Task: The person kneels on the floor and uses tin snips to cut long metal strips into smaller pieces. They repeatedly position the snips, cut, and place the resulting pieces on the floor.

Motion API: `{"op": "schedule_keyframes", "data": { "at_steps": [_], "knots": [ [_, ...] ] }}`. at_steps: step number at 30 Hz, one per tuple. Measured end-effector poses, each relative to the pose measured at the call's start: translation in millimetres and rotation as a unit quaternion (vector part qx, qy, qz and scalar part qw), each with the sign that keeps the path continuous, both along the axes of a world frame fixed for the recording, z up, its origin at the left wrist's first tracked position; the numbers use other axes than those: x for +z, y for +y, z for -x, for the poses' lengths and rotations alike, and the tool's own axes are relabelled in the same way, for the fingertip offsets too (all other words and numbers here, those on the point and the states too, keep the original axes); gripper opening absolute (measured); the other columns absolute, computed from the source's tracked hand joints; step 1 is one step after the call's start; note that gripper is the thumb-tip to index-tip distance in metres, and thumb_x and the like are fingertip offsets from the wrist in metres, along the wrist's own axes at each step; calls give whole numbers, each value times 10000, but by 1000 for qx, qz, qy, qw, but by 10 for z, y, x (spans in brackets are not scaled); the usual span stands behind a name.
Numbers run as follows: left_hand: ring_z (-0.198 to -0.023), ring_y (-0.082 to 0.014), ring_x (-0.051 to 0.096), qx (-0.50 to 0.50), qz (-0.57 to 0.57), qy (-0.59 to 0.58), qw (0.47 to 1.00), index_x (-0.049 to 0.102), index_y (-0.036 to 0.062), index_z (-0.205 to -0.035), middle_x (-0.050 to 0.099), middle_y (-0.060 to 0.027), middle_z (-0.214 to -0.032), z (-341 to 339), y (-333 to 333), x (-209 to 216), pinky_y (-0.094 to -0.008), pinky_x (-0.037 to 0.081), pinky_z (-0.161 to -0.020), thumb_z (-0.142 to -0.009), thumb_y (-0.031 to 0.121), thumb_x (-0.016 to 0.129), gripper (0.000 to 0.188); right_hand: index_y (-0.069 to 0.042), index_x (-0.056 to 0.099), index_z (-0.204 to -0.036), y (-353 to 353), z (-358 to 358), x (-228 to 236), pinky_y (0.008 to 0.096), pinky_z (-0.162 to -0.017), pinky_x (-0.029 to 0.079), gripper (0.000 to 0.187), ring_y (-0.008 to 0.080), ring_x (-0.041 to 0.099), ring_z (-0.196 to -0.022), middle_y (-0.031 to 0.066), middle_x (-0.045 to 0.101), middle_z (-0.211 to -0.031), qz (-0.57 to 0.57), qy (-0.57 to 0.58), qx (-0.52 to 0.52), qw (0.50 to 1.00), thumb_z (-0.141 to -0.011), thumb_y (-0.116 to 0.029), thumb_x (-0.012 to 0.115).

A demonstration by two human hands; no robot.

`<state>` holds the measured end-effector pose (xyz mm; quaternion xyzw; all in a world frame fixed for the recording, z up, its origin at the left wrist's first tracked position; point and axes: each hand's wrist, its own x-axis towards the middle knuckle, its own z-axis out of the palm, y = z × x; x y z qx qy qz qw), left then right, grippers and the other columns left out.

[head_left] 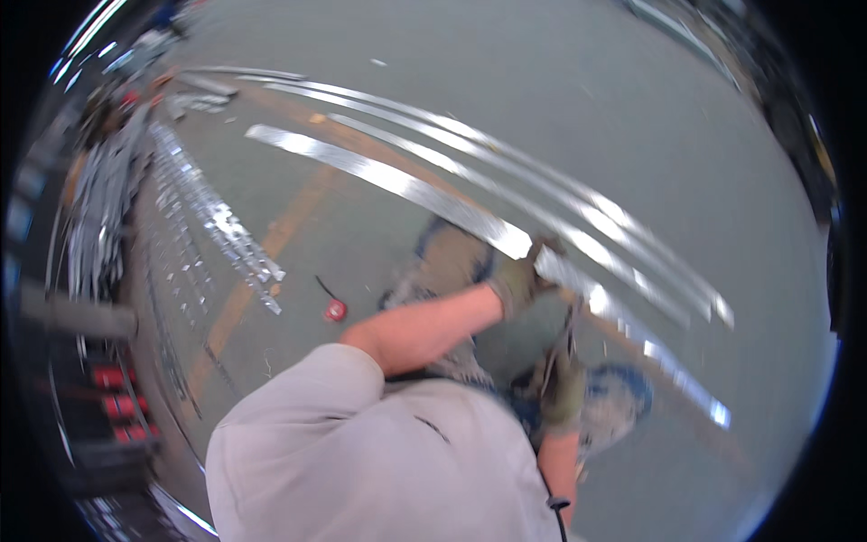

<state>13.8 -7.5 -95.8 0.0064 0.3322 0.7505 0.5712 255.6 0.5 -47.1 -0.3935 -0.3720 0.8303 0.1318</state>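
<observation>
My left hand (517, 287), in a greenish-brown glove, is closed around a long, shiny flat metal strip (388, 173). The strip runs out from both sides of that hand, far left to near right. Lower and to the right, my gloved right hand (564, 390) grips a dark, slender plier-like tool (571, 330). Its tip points up to the strip just right of my left hand. Blur hides the tool's exact kind and whether its tip touches the metal.
Beyond the held strip, several long metal strips (506, 185) lie on the grey-green floor. To the left are a red tape measure (335, 311), more shiny strips (221, 217) and piled metal profiles (101, 212). Red-and-black items (117, 402) stand at the left edge.
</observation>
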Motion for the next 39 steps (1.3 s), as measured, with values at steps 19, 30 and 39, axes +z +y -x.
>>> {"op": "schedule_keyframes", "data": {
  "at_steps": [19,30,39],
  "knots": [
    [-1165,-272,626,-93,50,0,994,501,170,-1485,568,-98,-1361,-124,134,33,-455,538,-1081,-1013,477,650,582,-57,668,-1228,38,-240,-82,347,-649,623,236,220,745,-805,128,765,-1042,112,41,-107,987,-1051,-208,628],
    [-1093,-237,660,-13,124,13,992,578,167,-1402,630,-76,-1288,-98,87,-10,-480,551,-985,-1055,521,551,496,-37,701,-1227,-166,63,-245,324,-683,602,263,176,714,-794,94,765,-1047,39,-90,-49,994,-1016,-194,690],
    [-1160,-284,631,34,98,-4,995,550,99,-1418,638,-163,-1306,-49,76,-12,-463,549,-1001,-1103,479,470,500,-25,710,-1158,-191,314,-253,288,-658,559,231,142,685,-755,34,726,-943,-23,-114,-27,993,-1007,-200,712]
  ]
}}
